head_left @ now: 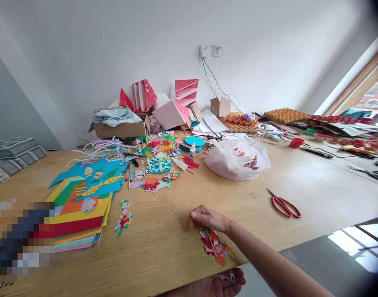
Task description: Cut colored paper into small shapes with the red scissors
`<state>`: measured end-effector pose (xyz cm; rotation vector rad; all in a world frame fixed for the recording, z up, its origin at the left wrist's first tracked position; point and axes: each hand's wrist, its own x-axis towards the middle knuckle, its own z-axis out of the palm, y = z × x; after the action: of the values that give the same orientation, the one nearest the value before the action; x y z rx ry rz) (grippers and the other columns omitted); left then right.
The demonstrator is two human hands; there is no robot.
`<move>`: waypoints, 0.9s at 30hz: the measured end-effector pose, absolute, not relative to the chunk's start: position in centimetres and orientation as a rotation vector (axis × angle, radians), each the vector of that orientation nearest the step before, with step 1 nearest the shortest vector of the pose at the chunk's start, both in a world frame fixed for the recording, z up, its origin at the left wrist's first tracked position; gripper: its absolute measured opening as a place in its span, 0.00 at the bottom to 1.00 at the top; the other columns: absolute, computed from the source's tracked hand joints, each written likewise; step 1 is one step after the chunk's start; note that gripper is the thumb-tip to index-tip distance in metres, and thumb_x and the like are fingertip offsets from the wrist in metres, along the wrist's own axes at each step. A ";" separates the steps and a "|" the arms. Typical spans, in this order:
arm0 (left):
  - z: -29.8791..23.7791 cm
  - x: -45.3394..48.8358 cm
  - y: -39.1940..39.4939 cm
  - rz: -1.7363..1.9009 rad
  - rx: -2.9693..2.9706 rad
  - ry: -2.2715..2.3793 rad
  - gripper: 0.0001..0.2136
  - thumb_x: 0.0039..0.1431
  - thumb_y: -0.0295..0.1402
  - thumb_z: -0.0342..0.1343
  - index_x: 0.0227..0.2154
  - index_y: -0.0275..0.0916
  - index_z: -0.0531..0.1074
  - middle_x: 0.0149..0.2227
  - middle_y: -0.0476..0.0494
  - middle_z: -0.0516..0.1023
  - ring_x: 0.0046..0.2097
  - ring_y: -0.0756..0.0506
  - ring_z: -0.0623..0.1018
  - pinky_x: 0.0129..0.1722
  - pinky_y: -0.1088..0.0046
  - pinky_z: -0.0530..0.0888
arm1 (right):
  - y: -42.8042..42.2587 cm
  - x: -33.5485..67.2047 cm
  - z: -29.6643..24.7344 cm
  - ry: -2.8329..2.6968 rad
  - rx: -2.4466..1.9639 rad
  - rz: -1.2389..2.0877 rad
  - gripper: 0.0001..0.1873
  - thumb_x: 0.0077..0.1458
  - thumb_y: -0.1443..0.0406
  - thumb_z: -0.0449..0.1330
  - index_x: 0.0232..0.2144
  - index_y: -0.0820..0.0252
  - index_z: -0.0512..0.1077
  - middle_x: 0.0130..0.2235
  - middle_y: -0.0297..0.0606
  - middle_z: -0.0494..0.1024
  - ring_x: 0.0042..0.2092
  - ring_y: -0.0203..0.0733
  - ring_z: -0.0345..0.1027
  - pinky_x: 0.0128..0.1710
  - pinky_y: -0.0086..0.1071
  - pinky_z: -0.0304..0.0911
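Note:
My right hand (pixel 209 218) is over the wooden table with fingers curled together, slightly blurred; whether anything is pinched in them is hidden. Just below it lies a heap of colored paper scraps (pixel 214 245), mostly red, pink and orange. At the table's front edge my left hand (pixel 221 285) is turned palm up, cupped around small pale-lilac paper cutouts (pixel 228 279). Red-handled scissors (pixel 284 205) rest on the table to the right. Toward the left is a smaller strip of tiny paper bits (pixel 124 218).
A stack of colored paper (pixel 83 222) with fish cutouts lies at left. Behind are a glue bottle (pixel 192 150), blue discs (pixel 193 141) and a white plastic bag (pixel 238 159). A cardboard box (pixel 122 130) stands by the wall. Tools (pixel 369 171) lie at far right.

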<state>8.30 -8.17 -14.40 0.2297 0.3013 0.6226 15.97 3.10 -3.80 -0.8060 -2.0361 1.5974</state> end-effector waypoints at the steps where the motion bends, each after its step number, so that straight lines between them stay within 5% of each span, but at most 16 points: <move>1: -14.3 8.3 -8.2 0.587 0.216 0.294 0.11 0.53 0.27 0.48 0.34 0.30 0.74 0.39 0.37 0.76 0.43 0.44 0.73 0.47 0.71 0.64 | 3.5 16.7 -3.6 -2.002 -0.831 1.578 0.28 0.53 0.49 0.44 0.23 0.65 0.73 0.25 0.37 0.74 0.28 0.36 0.65 0.33 0.30 0.60; 6: -13.8 8.1 -8.4 0.550 0.173 0.282 0.13 0.54 0.29 0.46 0.37 0.28 0.73 0.41 0.36 0.75 0.45 0.45 0.72 0.48 0.75 0.63 | 5.2 17.5 -4.0 -1.907 -0.932 1.462 0.25 0.51 0.50 0.48 0.24 0.64 0.73 0.26 0.36 0.74 0.31 0.37 0.65 0.37 0.31 0.58; 13: -12.9 7.5 -8.5 0.565 0.166 0.280 0.13 0.53 0.29 0.49 0.38 0.26 0.72 0.43 0.34 0.73 0.49 0.42 0.69 0.53 0.72 0.58 | -0.4 18.7 -4.4 -1.848 -1.036 1.459 0.25 0.51 0.50 0.49 0.22 0.64 0.74 0.20 0.34 0.71 0.22 0.34 0.61 0.24 0.27 0.59; 27: -11.4 7.3 -8.8 0.633 0.137 0.137 0.13 0.50 0.30 0.53 0.38 0.29 0.71 0.45 0.34 0.71 0.52 0.42 0.65 0.54 0.69 0.56 | -5.4 19.3 -6.2 -1.320 -1.340 1.103 0.23 0.55 0.52 0.44 0.31 0.62 0.71 0.32 0.40 0.75 0.34 0.42 0.67 0.37 0.34 0.62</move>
<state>7.27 -8.82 -11.44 0.1370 0.1371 0.6333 19.26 -5.35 -6.20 -1.3403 -1.3199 1.1035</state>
